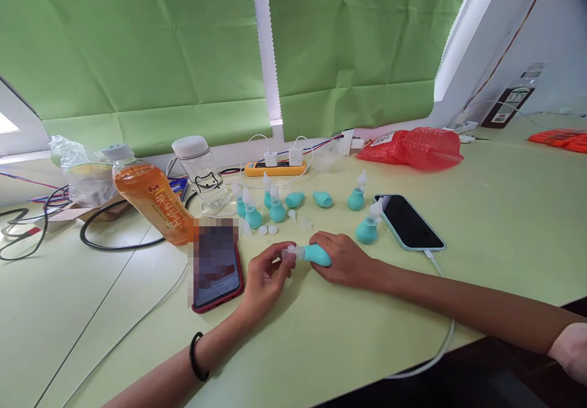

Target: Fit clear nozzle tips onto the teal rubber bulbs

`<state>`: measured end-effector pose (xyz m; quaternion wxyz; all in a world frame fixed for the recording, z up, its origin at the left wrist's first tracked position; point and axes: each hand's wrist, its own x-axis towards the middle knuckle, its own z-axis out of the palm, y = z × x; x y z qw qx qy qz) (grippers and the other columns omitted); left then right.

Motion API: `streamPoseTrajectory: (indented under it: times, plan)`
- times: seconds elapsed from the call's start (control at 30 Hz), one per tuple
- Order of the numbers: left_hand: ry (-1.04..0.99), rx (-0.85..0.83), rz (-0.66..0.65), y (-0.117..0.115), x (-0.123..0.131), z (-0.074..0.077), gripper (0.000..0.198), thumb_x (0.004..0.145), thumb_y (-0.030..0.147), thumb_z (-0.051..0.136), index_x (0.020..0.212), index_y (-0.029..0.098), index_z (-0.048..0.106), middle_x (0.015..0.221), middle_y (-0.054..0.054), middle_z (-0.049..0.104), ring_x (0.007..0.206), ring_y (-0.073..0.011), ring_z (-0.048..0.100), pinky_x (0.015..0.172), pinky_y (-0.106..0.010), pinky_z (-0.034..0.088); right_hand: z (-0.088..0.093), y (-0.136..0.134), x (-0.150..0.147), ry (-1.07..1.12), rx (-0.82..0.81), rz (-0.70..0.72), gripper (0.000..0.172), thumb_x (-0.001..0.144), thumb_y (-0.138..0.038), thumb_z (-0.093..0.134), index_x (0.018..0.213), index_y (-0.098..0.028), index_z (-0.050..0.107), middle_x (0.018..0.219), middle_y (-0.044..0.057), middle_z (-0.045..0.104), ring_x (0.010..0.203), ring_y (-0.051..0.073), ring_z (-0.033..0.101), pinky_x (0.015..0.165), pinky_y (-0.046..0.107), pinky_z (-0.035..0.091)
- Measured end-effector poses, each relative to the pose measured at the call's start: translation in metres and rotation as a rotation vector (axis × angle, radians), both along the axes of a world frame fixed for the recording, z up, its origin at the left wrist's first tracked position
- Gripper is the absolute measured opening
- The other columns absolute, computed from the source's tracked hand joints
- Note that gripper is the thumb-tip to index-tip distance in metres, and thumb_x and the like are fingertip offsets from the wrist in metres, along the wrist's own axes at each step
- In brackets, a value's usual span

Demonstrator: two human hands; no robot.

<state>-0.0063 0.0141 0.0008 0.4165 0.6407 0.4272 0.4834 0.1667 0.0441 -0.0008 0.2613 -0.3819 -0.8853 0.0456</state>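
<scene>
Just below the middle of the frame, the person's right hand [340,258] is wrapped around a teal squeeze bulb [320,255], which lies on its side in the grip, clear end pointing left. The left hand [265,276] meets it there, thumb and fingers pinching the clear nozzle [299,252]; I can't make out from here how firmly the two parts are joined. A black band [197,356] circles the left wrist.

Beyond the hands, around the centre of the worktop [293,341], stand more teal bulbs with clear tips [277,212]: four clustered left of centre, two farther right. Two bare teal bulbs [323,199] lie on their sides between those groups, with small whitish pieces [273,229] scattered in front.

Just left of the left hand there's a phone in a red case [240,267], part of it blurred out. Another phone [411,221], plugged into a white cable [433,262], lies right of centre. An orange drink bottle [153,200] leans at the left, near a clear bottle with a white lid [205,175]. Toward the back sit an orange power strip [255,169] and, upper right, a red plastic package [413,148].
</scene>
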Motion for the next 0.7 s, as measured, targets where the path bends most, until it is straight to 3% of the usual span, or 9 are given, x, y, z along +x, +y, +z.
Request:
streamPoseTrajectory:
  times: [0.13, 0.33, 0.5, 0.7]
  plan:
    - [0.051, 0.051, -0.002, -0.002, -0.001, -0.003, 0.023, 0.075, 0.029, 0.052, 0.092, 0.014, 0.057, 0.071, -0.002, 0.055, 0.058, -0.0096, 0.048, 0.056, -0.021, 0.044, 0.011, -0.003, 0.000, 0.104, -0.281, 0.063, 0.004, 0.063, -0.013, 0.046, 0.065, -0.016, 0.045, 0.055, -0.004, 0.045, 0.050, 0.008, 0.040, 0.047, 0.020, 0.029]
    - [0.130, 0.092, -0.045, -0.006, 0.000, -0.002, 0.021, 0.075, 0.027, 0.050, 0.091, 0.014, 0.056, 0.077, -0.005, 0.057, 0.065, -0.0124, 0.052, 0.060, -0.022, 0.046, 0.026, 0.002, 0.003, 0.202, -0.973, 0.209, 0.010, 0.057, -0.014, 0.053, 0.056, -0.015, 0.043, 0.049, -0.007, 0.037, 0.045, 0.004, 0.034, 0.039, 0.016, 0.027]
    - [0.205, 0.207, -0.081, -0.008, -0.001, -0.001, 0.017, 0.077, 0.024, 0.049, 0.089, 0.014, 0.055, 0.083, -0.007, 0.057, 0.073, -0.0143, 0.053, 0.067, -0.024, 0.046, 0.026, 0.009, 0.007, 0.243, -1.557, 0.302, 0.011, 0.059, -0.017, 0.054, 0.059, -0.016, 0.043, 0.041, -0.009, 0.036, 0.032, 0.001, 0.024, 0.027, 0.013, 0.015]
    - [0.243, 0.280, -0.116, -0.010, 0.000, 0.003, 0.016, 0.078, 0.022, 0.047, 0.090, 0.014, 0.053, 0.081, -0.008, 0.058, 0.076, -0.0158, 0.054, 0.068, -0.026, 0.046, 0.021, 0.012, 0.008, 0.310, -1.835, 0.436, 0.010, 0.062, -0.015, 0.053, 0.060, -0.014, 0.043, 0.040, -0.008, 0.039, 0.029, 0.000, 0.022, 0.025, 0.010, 0.013]
